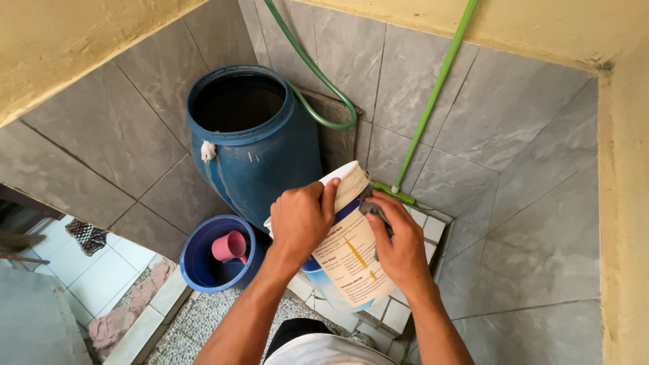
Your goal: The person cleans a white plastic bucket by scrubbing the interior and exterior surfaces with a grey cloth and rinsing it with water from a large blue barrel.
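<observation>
Two hands hold one white plastic pouch with blue base and printed panel (348, 253), in front of the person's chest, above the tiled step.

Pouch: long axis runs upright with a slight lean, top edge tilted away toward the upper right, blue bottom end pointing down toward the person. Printed face is turned to the camera.

Left hand (301, 220): closed on the pouch's upper left edge, fingers wrapped over the top rim.

Right hand (399, 247): closed on the pouch's right edge, with a small grey object (372, 208) pinched against it; what that object is cannot be told.

Surroundings: tall blue plastic drum with open top (253, 145) just behind the pouch, close to the left hand. Round blue plastic bucket (203, 260) with a pink plastic cup (231, 245) inside, low left. Green hose (318, 84) loops from the wall by the drum's rim. Green long-handled broom (429, 101) leans against the grey tiled wall (514, 128), its head just beyond the pouch's top.

Room: grey wall close on the right; open floor toward the lower left.
</observation>
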